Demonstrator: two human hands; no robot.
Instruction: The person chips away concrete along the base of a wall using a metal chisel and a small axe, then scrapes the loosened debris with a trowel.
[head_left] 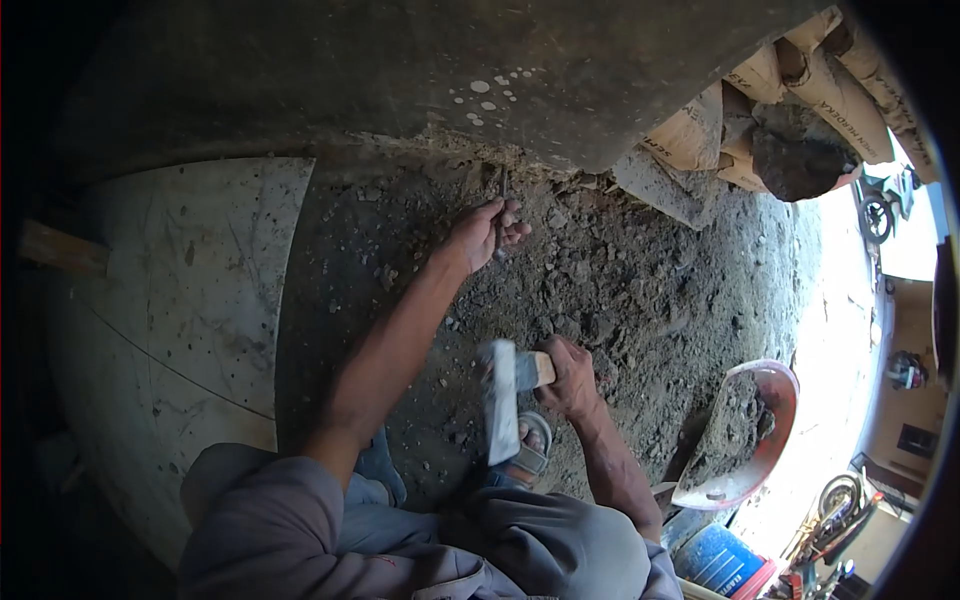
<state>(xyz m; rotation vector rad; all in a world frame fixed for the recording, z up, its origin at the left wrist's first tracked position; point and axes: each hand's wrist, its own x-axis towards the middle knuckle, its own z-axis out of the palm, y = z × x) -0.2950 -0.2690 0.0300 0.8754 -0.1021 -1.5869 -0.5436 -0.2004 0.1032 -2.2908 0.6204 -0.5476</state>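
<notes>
The thin rod [503,183] is at upper mid frame, stood near upright in the pic, w/ its top end close to the foot of the dark wall [400,95]. L hand [480,236] has it: thumb and fingers are bent round it, though the grip looks a bit loose. Best to pinch it snug, w/ fingertips well down from the end that gets hit. Can't tell which end that is, or if the tip touches the wall.

The hammer [503,400] is at mid frame, its head blurry. R hand [572,378] is shut tight on the short wood handle, close to the head. That's OK for small taps; a grip lower down gives more push but is harder to aim. Eyes on the rod, hits straight along it, b/c a slant hit could slip onto the L hand. Bits may fly, so face back a bit. The foot [533,436] in an open sandal is near the hammer, so mind the toes.

Round about: lumpy dirt [640,300] mid frame, pale board [200,300] at left, paper sacks [690,135] upper right, red-and-white tub [785,400] and blue bucket [718,556] lower right.
</notes>
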